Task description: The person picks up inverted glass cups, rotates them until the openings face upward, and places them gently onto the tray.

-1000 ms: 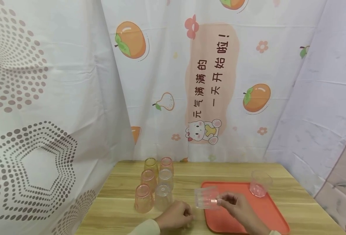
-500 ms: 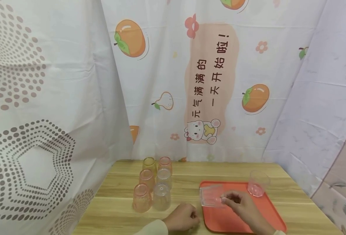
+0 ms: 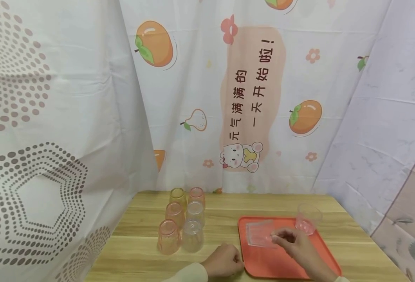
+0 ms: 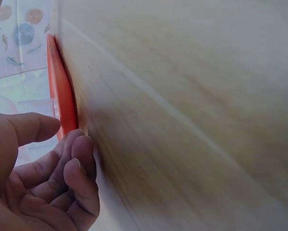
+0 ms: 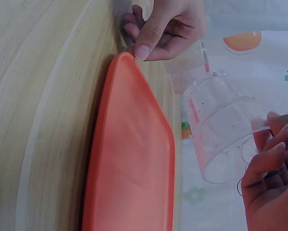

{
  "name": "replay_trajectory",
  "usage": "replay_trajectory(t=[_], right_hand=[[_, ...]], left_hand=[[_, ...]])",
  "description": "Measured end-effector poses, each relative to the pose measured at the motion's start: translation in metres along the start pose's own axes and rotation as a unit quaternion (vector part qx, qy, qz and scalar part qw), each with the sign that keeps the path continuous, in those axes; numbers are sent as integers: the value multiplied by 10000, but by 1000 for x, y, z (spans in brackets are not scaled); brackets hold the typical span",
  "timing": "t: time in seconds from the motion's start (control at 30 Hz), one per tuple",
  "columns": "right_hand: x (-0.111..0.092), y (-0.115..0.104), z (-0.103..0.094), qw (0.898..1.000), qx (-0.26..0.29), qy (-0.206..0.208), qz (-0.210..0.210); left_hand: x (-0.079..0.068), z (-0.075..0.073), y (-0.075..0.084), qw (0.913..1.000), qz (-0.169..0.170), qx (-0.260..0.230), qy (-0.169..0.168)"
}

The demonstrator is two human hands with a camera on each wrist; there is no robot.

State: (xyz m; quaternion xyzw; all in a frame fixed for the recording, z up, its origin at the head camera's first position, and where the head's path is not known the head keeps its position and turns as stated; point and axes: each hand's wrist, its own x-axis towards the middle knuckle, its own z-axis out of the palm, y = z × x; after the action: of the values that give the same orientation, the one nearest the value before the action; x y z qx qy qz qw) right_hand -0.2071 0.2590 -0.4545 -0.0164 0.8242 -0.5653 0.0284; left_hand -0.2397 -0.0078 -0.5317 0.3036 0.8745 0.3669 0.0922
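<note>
In the head view, my right hand (image 3: 297,244) pinches a clear cup (image 3: 260,234) by its rim, thumb and fingers at the edge. The cup lies tilted on its side in the air over the red tray (image 3: 278,268). From the right wrist, the clear cup (image 5: 223,127) shows apart from the tray surface, its open end toward my fingers. My left hand (image 3: 224,260) holds no cup; its fingers are loosely curled at the tray's near left corner. In the left wrist view, those fingertips sit right by the tray's edge (image 4: 64,96).
Several cups stand upside down in two columns at the left, among them a yellow cup (image 3: 178,197), a pink cup (image 3: 169,239) and a clear cup (image 3: 192,237). Another clear cup (image 3: 307,221) stands upright at the tray's back right. A printed curtain (image 3: 200,78) hangs behind.
My right hand has carried the clear cup rightward, from the tray's left edge to over the tray. My left hand has slid right, away from the upside-down cups, to the tray's corner.
</note>
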Motion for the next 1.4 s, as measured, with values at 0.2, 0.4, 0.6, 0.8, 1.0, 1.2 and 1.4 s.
replay_trajectory(t=[0.2,0.4,0.6,0.8,1.0,1.2,1.4], right_hand=[[-1,6,-8,9999,-98,30,-107],[-2,12,-18,9997,-169,31,-196],[-3,17,-26,9981,-468,144,-365],[-5,22,-35,9947,-913,341,-332],[-7,24,-46,9909,-1233,462,-281],[-9,29,-58,9805,-1796,659,-454],[-10,38,-64,9459,-2511,1256,-1627]], left_hand=[[6,4,2,9999,79,-25,-82],[9,6,7,9998,60,167,-56],[11,9,6,9999,-103,114,-76],[11,10,6,9998,-98,175,-4],[11,11,8,9996,-136,240,67],[10,10,10,9995,-246,171,84],[10,10,10,9995,-240,174,107]])
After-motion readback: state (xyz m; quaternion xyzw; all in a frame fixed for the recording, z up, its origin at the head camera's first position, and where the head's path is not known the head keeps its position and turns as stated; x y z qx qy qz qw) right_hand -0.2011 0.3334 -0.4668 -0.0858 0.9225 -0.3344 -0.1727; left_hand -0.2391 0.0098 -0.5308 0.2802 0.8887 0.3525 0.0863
